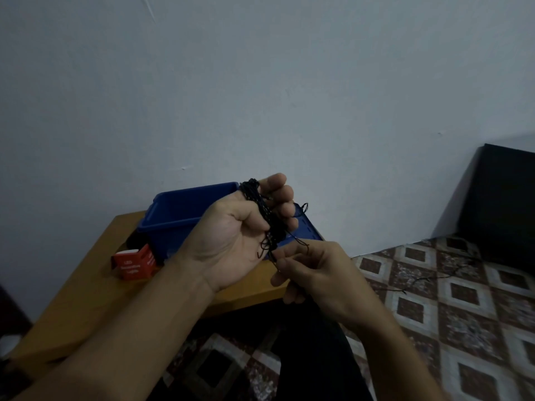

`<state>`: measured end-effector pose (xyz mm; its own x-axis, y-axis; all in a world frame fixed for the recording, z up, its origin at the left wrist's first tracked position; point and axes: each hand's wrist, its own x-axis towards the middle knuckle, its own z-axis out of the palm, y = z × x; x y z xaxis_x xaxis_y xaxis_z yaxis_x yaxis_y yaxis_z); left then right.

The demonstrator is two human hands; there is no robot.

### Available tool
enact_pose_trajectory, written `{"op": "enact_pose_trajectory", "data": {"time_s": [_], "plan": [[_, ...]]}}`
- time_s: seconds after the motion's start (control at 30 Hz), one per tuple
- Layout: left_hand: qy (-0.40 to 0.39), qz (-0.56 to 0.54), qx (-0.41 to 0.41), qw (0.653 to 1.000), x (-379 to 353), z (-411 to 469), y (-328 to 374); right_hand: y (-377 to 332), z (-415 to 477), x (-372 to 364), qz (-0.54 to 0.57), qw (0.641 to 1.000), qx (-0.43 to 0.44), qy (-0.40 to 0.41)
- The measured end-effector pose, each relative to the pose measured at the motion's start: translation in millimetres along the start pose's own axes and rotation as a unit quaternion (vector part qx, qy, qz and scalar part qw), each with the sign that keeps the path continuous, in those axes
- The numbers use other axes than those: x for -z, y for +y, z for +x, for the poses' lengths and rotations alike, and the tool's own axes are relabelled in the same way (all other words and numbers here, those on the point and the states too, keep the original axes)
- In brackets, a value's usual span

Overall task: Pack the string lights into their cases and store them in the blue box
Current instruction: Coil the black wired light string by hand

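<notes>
Pale wall [260, 82] and a wooden surface [86, 299] form the backdrop to the winding step. My left grip [228, 238] is raised with the palm toward me, its fingers curled around a coil of black string lights [265, 215] wrapped across them. My right grip [315, 270], just below the coil's lower end, pinches the free strand between thumb and fingertips. Short loops stick out of the coil near my palm and beside the fingertips. Behind the left grip the blue box [179, 209] sits open on the surface, with a red case [134, 263] just beside its near-left corner, its flap open as far as I can tell. To the right, on the patterned floor [463, 328], a thin dark strand [425, 280] lies loose; whether it joins the piece I pinch cannot be told, because my right grip hides the run between them. Risks, as I judge them: the stray loops may snag a new turn and knot. If my curled fingers relax, the coil may slide off and spring apart. A pull on a tail caught on the floor could tighten the wraps on my fingers or strain the thin wire. A bundle wound too thick may not fit the small case.
</notes>
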<state>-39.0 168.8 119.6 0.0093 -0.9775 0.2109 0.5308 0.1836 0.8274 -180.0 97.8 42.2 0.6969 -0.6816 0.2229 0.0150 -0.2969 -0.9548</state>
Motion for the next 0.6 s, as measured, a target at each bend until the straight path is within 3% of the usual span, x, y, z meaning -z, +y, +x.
{"op": "enact_pose_trajectory", "data": {"time_s": [0.33,0.6], "plan": [[0.054,-0.017,-0.015,0.998,0.6,-1.6,2.7,-2.2,-1.7,0.5,-0.025,0.999,0.032,-0.013],[0.128,0.049,-0.044,0.990,-4.7,0.3,5.1,-3.1,-1.4,4.1,0.027,0.994,0.095,0.043]]}}
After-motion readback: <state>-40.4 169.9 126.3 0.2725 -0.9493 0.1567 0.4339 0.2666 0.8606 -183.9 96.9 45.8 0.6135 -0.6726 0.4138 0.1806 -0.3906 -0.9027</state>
